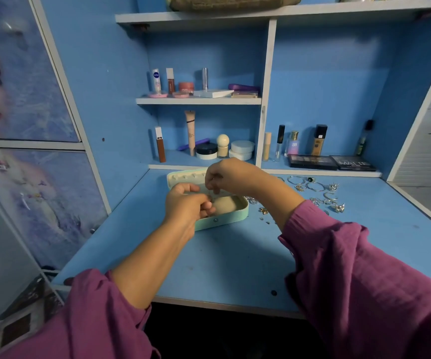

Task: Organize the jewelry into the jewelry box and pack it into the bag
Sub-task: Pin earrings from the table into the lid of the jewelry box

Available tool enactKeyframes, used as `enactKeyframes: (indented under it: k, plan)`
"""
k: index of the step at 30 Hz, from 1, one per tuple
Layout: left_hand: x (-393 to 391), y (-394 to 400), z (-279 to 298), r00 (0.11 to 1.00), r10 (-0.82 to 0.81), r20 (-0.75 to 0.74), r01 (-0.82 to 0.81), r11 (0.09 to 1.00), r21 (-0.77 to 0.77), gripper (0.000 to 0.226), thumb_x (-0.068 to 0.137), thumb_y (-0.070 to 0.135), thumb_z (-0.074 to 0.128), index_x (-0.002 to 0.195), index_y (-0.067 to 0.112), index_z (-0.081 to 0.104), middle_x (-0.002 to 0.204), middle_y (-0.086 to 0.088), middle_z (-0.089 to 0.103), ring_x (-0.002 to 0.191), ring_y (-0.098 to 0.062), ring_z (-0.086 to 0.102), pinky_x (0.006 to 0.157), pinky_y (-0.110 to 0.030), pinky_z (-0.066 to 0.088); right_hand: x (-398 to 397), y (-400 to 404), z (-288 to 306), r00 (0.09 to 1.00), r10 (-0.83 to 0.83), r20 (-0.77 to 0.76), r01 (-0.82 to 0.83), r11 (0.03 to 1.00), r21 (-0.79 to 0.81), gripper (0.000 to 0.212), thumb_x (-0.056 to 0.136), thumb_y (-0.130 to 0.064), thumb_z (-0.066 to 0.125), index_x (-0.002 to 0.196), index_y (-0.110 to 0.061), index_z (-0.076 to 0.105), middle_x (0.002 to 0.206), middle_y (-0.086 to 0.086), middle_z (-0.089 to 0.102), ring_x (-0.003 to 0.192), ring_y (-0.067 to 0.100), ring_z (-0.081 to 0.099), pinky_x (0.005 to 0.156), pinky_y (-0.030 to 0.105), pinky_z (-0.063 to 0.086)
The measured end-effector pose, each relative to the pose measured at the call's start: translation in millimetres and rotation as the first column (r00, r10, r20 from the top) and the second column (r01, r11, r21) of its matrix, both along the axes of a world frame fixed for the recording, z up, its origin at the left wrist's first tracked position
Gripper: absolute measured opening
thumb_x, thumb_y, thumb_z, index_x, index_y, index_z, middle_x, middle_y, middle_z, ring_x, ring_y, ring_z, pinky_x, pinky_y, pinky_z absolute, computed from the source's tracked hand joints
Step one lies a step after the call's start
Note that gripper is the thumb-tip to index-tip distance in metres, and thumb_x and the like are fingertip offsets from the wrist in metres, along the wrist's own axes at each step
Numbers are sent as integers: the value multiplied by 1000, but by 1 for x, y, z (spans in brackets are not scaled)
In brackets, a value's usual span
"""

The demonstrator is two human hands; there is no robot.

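both hands hover over the open mint jewelry box (223, 221), left hand (187, 203) and right hand (226, 176) with fingers curled, pinching something too small to tell. loose jewelry (315, 194) lies right of the box on the counter (235, 260), near its right edge.

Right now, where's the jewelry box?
Head view: the mint jewelry box sits open mid-desk, under both hands, with the loose jewelry scattered to its right and the cosmetics shelf behind.

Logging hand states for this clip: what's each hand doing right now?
Left hand: fingers curled over the open box; anything pinched is hidden.
Right hand: fingers pinched over the box; what they hold is too small to tell.
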State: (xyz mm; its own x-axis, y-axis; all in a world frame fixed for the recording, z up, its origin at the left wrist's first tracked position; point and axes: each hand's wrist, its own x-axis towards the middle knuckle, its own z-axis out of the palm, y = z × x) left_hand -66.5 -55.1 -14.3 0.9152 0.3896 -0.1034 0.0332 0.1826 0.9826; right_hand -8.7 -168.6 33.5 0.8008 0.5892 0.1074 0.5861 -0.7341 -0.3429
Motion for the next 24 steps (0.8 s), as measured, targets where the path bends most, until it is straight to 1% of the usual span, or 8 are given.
enactKeyframes:
  k: [3,5,7,10,13,17,21,24]
  plan:
    - [0,0,0,1000,6,4,-6,1000,-14,27,82,-17,52,100,4,48,63,-11,52,32,-5,48,45,-23,54,3,3,1,1000,6,-10,-6,999,-34,13,90,-13,54,88,-20,65,75,-14,63,70,3,58,59,20,40]
    - [0,-1,0,1000,7,9,-7,1000,-19,28,83,-17,50,100,4,47,67,-13,54,32,-4,47,44,-22,53,5,4,1,1000,3,-22,-4,999,-42,14,90,-11,54,89,-18,66,77,-10,65,67,1,57,58,19,39]
    - [0,-1,0,1000,4,7,-4,1000,-23,27,82,-18,49,96,5,46,70,-14,54,32,-4,47,42,-22,52,5,5,1,999,2,-32,-3,999,-41,14,91,-10,54,91,-16,67,77,-9,64,65,1,56,58,18,40]
    - [1,-1,0,1000,1,0,-1,1000,-22,27,82,-18,50,87,9,45,72,-14,53,31,-4,47,42,-22,52,5,5,1,999,-5,-39,4,999,-33,14,92,-9,54,91,-16,66,72,-14,59,63,-1,54,56,16,39]
    - [1,-1,0,1000,7,-2,-7,1000,-23,27,81,-18,49,89,8,45,69,-13,52,30,-4,46,42,-22,52,5,5,0,999,-4,-34,2,999,-42,14,91,-10,55,94,-15,68,78,-9,62,68,5,56,56,16,39]
    - [2,-1,-1,1000,16,-2,-16,1000,-22,27,82,-19,47,92,6,45,64,-9,49,29,-3,45,41,-21,51,5,5,-2,1000,13,17,-12,997,-70,14,89,-14,59,95,-17,71,95,-3,67,83,11,55,61,16,39]
    - [2,-1,-1,1000,16,1,-16,1000,-13,28,82,-19,47,92,7,45,64,-9,47,29,-3,44,40,-20,50,6,5,-4,999,24,40,-20,996,-86,14,89,-17,61,98,-17,72,98,-4,68,81,9,52,56,14,35]
    - [3,-1,-2,1000,14,1,-14,1000,-8,28,81,-19,50,90,7,45,62,-8,46,29,-3,44,40,-20,50,6,5,-4,999,22,38,-18,996,-91,14,89,-17,61,98,-18,72,97,-4,68,80,8,53,56,14,35]
